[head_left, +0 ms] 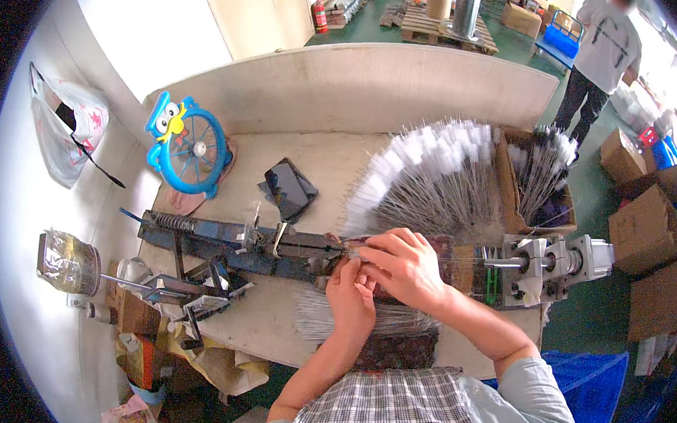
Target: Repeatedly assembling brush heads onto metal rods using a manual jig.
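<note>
While both hands meet over the middle of the workbench, the thin wire rod they work on lies directly under the fingers, on the blue metal jig. Its long axis runs from left to right along the jig, toward the silver motor unit at the right end. The right hand is nearer to this end; it lies on top with curled fingers and seems to pinch the rod at a small clamp. The left hand comes from below and its fingertips are pressed together at the same place, beside the right hand, touching it. The rod looks very thin, straight and grey, hard to see. Behind the hands a fan of similar rods with white tips is spread, and more bare rods lie near the left wrist.
</note>
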A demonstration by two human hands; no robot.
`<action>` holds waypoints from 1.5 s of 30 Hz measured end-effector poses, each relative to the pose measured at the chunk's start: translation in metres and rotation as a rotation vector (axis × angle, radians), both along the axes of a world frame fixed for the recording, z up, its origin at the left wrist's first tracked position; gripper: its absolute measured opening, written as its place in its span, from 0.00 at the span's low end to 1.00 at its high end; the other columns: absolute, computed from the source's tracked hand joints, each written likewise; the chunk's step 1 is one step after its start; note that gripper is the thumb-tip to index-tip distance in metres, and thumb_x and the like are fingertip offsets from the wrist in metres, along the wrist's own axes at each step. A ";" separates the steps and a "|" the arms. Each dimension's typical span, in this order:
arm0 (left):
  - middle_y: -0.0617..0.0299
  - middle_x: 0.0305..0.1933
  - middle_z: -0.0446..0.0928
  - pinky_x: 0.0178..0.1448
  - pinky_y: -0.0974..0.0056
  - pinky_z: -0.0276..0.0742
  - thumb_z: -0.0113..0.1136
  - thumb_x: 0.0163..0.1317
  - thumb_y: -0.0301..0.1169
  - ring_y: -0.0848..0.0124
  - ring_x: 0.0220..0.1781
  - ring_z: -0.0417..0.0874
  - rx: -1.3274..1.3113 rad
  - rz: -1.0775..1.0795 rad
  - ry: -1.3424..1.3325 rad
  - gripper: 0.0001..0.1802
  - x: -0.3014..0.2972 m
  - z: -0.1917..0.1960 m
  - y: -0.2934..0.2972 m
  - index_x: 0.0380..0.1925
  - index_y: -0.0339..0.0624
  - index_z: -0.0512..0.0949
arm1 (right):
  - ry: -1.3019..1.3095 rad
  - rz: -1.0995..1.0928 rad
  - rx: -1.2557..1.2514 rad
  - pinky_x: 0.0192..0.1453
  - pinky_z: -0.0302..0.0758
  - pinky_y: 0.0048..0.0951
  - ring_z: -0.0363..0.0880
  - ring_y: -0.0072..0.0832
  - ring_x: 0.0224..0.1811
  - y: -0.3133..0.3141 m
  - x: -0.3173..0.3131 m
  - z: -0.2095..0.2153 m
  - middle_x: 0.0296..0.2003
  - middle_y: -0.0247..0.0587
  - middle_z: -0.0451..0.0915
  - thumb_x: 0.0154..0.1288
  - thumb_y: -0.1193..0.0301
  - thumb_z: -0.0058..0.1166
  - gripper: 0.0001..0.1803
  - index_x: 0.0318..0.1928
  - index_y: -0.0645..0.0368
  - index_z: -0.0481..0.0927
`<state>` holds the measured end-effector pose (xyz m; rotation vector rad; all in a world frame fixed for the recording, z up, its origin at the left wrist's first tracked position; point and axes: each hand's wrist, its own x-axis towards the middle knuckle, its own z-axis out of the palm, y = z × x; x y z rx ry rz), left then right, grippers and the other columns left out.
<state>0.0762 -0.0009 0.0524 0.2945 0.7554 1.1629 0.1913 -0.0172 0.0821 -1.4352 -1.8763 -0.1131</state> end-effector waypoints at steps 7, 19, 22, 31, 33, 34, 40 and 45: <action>0.62 0.39 0.76 0.46 0.68 0.74 0.52 0.62 0.28 0.74 0.40 0.78 0.027 -0.027 -0.114 0.04 -0.007 -0.011 0.001 0.34 0.40 0.73 | 0.026 -0.007 -0.005 0.43 0.71 0.32 0.75 0.29 0.42 0.000 0.001 0.002 0.38 0.28 0.77 0.46 0.64 0.60 0.14 0.38 0.48 0.81; 0.63 0.40 0.77 0.47 0.68 0.73 0.52 0.60 0.24 0.75 0.40 0.78 0.093 -0.065 -0.017 0.05 -0.004 -0.015 0.000 0.37 0.39 0.74 | 0.038 -0.013 0.011 0.40 0.72 0.31 0.77 0.29 0.39 -0.003 0.005 0.001 0.36 0.31 0.80 0.43 0.69 0.63 0.15 0.37 0.51 0.83; 0.63 0.40 0.77 0.47 0.68 0.73 0.52 0.60 0.23 0.75 0.41 0.78 0.071 -0.040 0.005 0.05 -0.003 -0.010 -0.001 0.37 0.40 0.74 | 0.042 -0.018 0.015 0.39 0.72 0.31 0.77 0.29 0.39 -0.005 0.007 0.004 0.36 0.30 0.80 0.43 0.69 0.63 0.15 0.37 0.50 0.83; 0.63 0.33 0.76 0.43 0.69 0.75 0.56 0.57 0.22 0.74 0.35 0.77 0.025 -0.008 0.010 0.03 0.000 -0.005 0.000 0.31 0.40 0.73 | 0.005 -0.025 0.000 0.39 0.71 0.30 0.77 0.28 0.38 -0.008 0.009 0.007 0.36 0.30 0.79 0.43 0.68 0.64 0.14 0.35 0.51 0.82; 0.63 0.34 0.76 0.43 0.70 0.75 0.56 0.57 0.22 0.74 0.36 0.78 0.048 -0.007 0.047 0.03 0.001 -0.007 0.000 0.31 0.41 0.73 | 0.004 -0.025 0.003 0.39 0.71 0.30 0.77 0.28 0.38 -0.008 0.010 0.005 0.36 0.30 0.79 0.43 0.68 0.64 0.14 0.35 0.52 0.82; 0.63 0.34 0.76 0.43 0.70 0.75 0.56 0.57 0.22 0.74 0.36 0.78 0.048 -0.006 0.047 0.03 0.001 -0.006 0.000 0.31 0.41 0.73 | 0.004 -0.025 0.006 0.39 0.71 0.30 0.77 0.29 0.38 -0.008 0.010 0.005 0.36 0.30 0.79 0.43 0.68 0.64 0.14 0.35 0.52 0.82; 0.62 0.38 0.76 0.47 0.66 0.76 0.55 0.57 0.22 0.72 0.40 0.78 0.067 -0.053 0.045 0.08 -0.002 -0.010 0.001 0.38 0.39 0.72 | 0.009 -0.019 -0.009 0.41 0.71 0.31 0.76 0.30 0.40 -0.012 0.012 0.012 0.38 0.30 0.79 0.44 0.67 0.63 0.16 0.38 0.53 0.82; 0.57 0.43 0.75 0.54 0.58 0.73 0.45 0.65 0.44 0.64 0.46 0.77 -0.020 -0.039 -0.070 0.20 -0.007 0.001 0.001 0.44 0.38 0.71 | -0.173 -0.102 -0.172 0.47 0.69 0.35 0.74 0.32 0.42 -0.023 0.020 0.020 0.34 0.31 0.78 0.48 0.67 0.60 0.14 0.38 0.55 0.80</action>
